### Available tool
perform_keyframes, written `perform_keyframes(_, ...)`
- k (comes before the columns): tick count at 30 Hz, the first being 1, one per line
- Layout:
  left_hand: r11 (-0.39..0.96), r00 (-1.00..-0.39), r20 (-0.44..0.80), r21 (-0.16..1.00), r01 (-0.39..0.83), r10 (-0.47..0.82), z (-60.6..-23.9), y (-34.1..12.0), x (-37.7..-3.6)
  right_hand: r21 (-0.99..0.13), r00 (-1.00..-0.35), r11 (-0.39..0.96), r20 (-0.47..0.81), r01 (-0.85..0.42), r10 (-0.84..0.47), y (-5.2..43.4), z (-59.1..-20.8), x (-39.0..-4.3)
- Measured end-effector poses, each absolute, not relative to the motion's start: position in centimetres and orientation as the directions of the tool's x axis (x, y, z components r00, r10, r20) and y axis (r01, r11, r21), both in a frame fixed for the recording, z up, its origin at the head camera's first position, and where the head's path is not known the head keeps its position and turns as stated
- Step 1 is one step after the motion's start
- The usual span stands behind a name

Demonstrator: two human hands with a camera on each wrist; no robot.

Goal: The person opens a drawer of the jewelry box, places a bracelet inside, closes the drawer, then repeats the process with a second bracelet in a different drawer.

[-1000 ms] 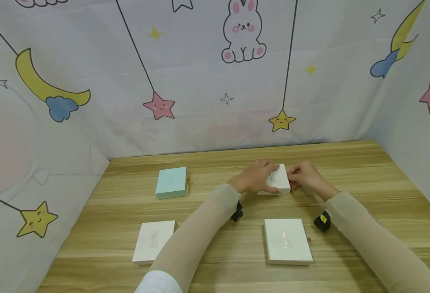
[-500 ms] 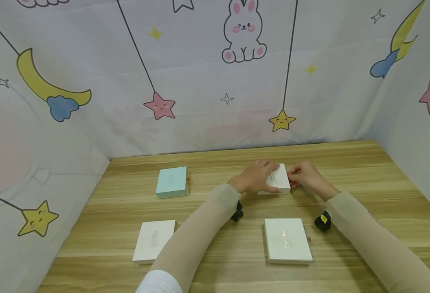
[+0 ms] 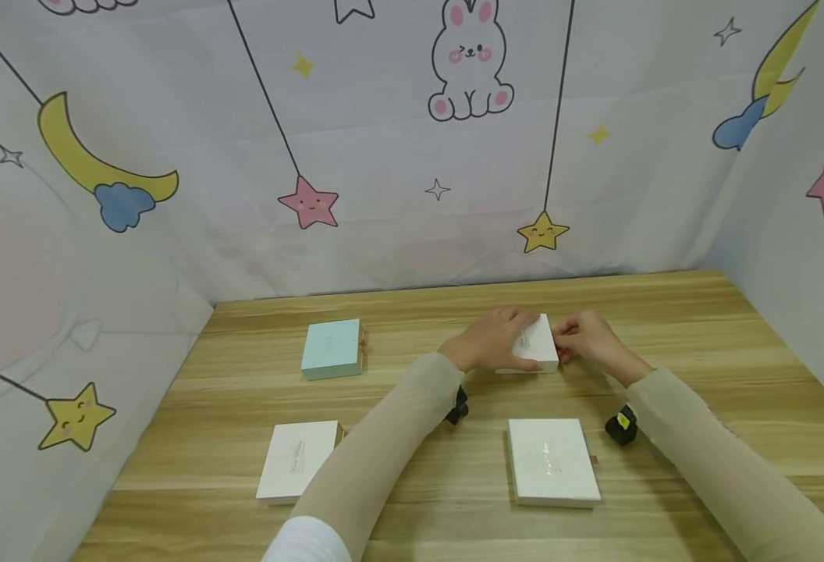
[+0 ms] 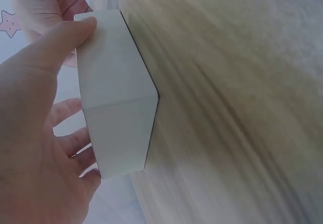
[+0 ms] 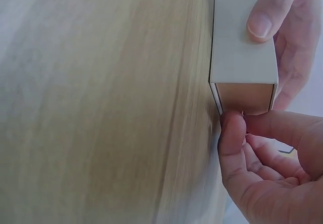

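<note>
At the back of the table lies a small white drawer box (image 3: 536,344) with faint lettering on its lid. My left hand (image 3: 494,340) holds it from the left, thumb on the near side wall and fingers spread over the top. In the left wrist view the thumb (image 4: 75,32) presses the box's side (image 4: 113,62). My right hand (image 3: 589,343) is at the right end, thumb and forefinger pinching a small pull tab low on the brown drawer front (image 5: 245,97). The tab itself is mostly hidden between the fingertips. The drawer front sits about level with the sleeve's edge.
A pale blue box (image 3: 332,348) stands at the back left. Two more white boxes lie nearer, one (image 3: 296,460) partly behind my left forearm, the other (image 3: 554,460) between my arms. Small tabs show at their right sides. A patterned cloth (image 3: 398,156) hangs behind the table (image 3: 454,499).
Both hands keep their places on the white box. The head view has shifted very slightly; nothing else has visibly moved.
</note>
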State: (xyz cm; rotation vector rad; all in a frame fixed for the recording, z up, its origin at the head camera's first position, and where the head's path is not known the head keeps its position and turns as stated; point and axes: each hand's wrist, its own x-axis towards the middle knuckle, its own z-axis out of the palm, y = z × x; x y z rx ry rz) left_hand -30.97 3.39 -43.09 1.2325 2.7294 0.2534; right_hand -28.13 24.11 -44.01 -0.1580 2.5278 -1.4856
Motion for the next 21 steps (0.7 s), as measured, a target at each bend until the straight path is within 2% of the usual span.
perform_keyframes(7,0.648,-0.65,-0.058,0.185,0.739,0.758,-43.0,3.3,-30.8,-0.857,-0.969,0.515,-0.127,0.0,-0.211,24.3,-43.7,-28.1)
perform_keyframes(15,0.669,-0.68,-0.009,0.186,0.719,0.733,-42.8,2.7,-30.7,-0.865,-0.964,0.499,-0.172,0.049,-0.204,25.1,-43.4,-27.8)
perform_keyframes(21,0.682,-0.706,0.035,0.228,0.695,0.708,-42.6,1.3,-30.9,-0.877,-0.965,0.476,-0.178,0.068,-0.191,25.9,-42.8,-27.3)
